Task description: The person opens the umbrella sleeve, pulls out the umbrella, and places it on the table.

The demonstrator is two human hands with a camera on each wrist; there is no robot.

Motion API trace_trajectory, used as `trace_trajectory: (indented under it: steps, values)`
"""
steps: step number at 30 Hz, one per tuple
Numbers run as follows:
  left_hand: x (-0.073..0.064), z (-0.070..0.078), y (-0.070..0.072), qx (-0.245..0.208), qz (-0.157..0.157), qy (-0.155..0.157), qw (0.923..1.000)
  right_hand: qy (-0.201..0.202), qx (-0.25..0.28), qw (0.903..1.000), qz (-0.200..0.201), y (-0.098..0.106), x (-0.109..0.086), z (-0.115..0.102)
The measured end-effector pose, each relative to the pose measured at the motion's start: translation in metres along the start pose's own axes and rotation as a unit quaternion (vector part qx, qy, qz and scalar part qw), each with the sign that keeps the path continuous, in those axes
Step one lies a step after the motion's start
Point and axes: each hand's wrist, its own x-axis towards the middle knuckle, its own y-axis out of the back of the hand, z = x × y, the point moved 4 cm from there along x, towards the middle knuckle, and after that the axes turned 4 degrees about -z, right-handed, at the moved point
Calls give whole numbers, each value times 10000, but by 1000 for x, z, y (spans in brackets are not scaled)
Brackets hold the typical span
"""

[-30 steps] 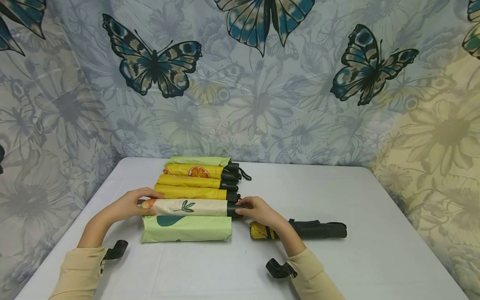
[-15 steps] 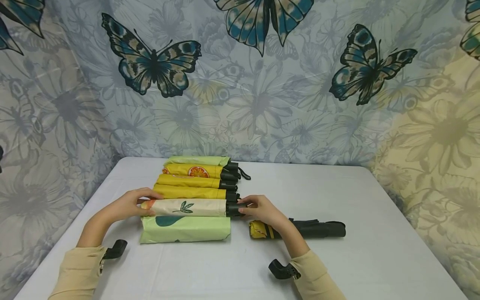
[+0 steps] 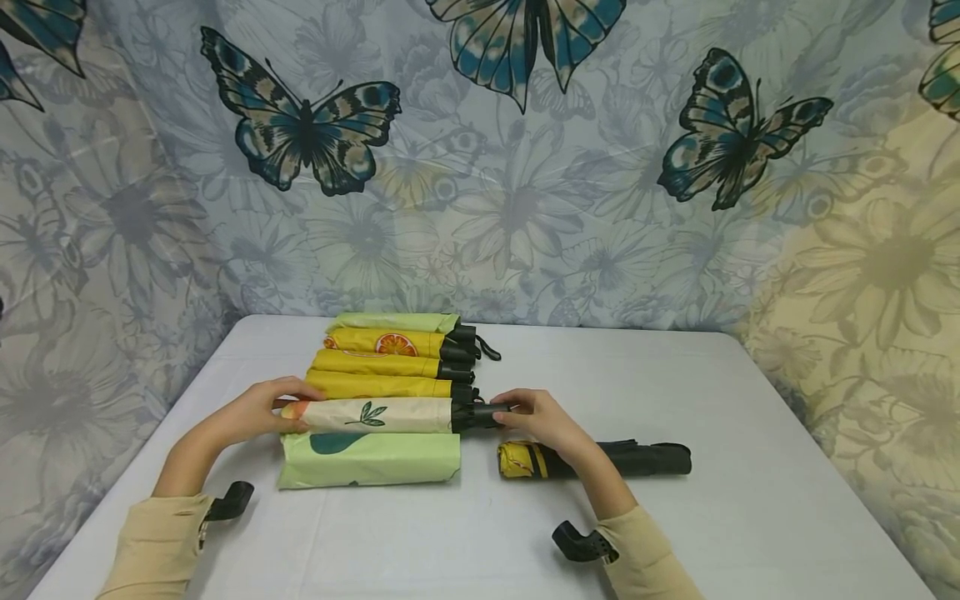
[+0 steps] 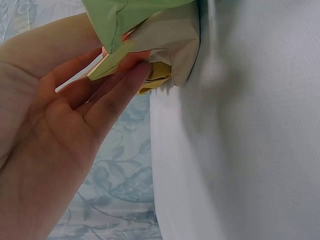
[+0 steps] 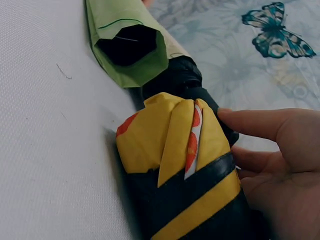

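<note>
one cream-covered umbrella (image 3: 412,415), cloth end (image 3: 318,412) pinched by left grip (image 3: 260,410), black handle (image 3: 476,415) pinched by right grip (image 3: 543,420)

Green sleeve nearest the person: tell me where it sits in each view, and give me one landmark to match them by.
Head: the green sleeve lies below and left of the picture's centre.
Left wrist: the green sleeve is cut off by the top edge, left of centre.
Right wrist: the green sleeve is at the top, left of centre, open end showing.
Shared landmark: the cream umbrella, next to it in all three.
</note>
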Motion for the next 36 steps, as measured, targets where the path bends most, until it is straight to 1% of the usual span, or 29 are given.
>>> trace_trajectory:
  steps: [10,14,19,22,28,31,34,36]
  values:
    - [0,1,0,-6,33,-25,10000,150,304,9992,-193,8,-7,4]
    - [-1,0,0,-52,78,5,10000,190,491,9984,-186,13,-7,8]
    - [-1,-2,-1,-124,76,92,9999,96,688,9975,-139,18,-9,11]
    - [-2,-2,-1,-131,45,89,9999,-36,862,9962,-97,21,-11,13]
    - [-2,-1,-1,-67,114,119,9998,-72,1199,9928,-48,25,-16,14]
    - [-1,-1,-1,-66,164,139,9997,-80,1291,9916,9,25,-18,13]
    - [0,-1,-1,-35,148,124,9998,-112,1335,9910,56,26,-19,12]
    - [1,-3,-1,-44,153,204,9997,-171,1391,9900,126,27,-20,13]
